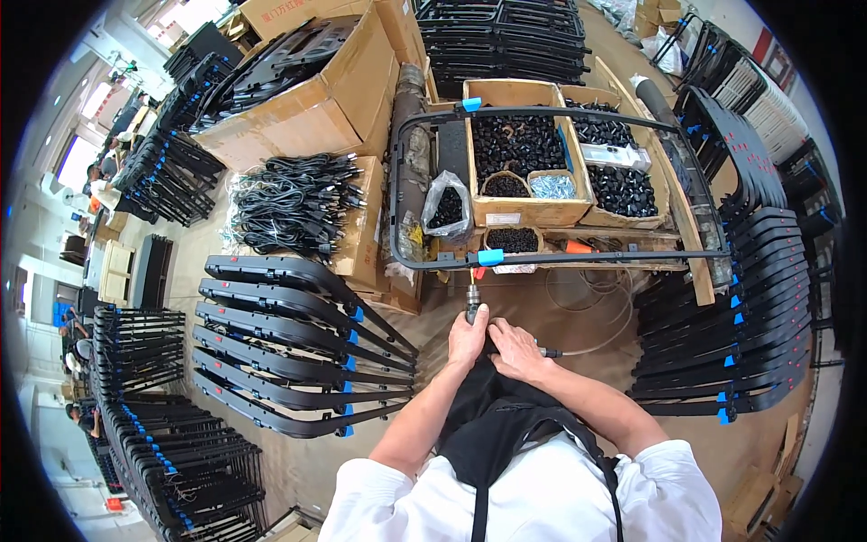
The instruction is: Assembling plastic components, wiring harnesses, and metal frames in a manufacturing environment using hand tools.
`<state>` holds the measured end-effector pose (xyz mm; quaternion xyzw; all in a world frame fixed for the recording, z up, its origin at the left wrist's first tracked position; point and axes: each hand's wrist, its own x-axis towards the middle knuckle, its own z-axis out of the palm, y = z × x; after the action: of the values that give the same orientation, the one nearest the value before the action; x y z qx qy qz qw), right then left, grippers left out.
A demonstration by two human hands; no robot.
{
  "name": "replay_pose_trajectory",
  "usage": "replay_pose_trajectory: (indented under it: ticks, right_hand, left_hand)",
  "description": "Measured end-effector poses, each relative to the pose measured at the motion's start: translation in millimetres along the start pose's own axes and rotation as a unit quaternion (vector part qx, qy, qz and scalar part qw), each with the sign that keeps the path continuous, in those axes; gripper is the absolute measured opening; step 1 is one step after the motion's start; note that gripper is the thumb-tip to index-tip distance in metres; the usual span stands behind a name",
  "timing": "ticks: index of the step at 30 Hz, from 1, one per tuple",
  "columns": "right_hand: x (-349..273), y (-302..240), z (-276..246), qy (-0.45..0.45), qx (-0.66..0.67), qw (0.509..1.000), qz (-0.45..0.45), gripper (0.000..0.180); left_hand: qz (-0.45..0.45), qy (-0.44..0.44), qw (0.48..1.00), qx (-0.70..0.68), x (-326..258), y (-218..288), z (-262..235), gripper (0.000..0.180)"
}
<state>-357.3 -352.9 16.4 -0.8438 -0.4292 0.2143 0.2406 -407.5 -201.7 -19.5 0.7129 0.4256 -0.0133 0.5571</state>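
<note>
Bare floor [578, 312] lies open just below the black tube frame [542, 257], leaving passage there. Left of the frame, a stack of black panels [289, 343] blocks the way; right of it, another panel stack [731, 325] closes in. Behind the frame stand boxes of parts [519, 149].

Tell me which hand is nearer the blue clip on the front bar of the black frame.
Left. The left hand grips the driver tool just below the blue clip; the right hand sits lower and further right.
</note>
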Motion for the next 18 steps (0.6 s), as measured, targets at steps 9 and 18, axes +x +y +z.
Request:
replay_pose_trajectory:
  ticks: [9, 18]
  right_hand:
    - [-12.0, 0.1, 3.1, 0.022, -0.019, 0.999, -0.020, 0.057]
    - [-31.0, 16.9, -14.6, 0.018, -0.061, 0.997, 0.043, 0.071]
  left_hand:
    - [0.018, 0.004, 0.998, -0.068, -10.0, -12.0, 7.3, 0.058]
    - [0.021, -0.024, 0.997, -0.065, -18.2, 4.1, 32.2, 0.058]
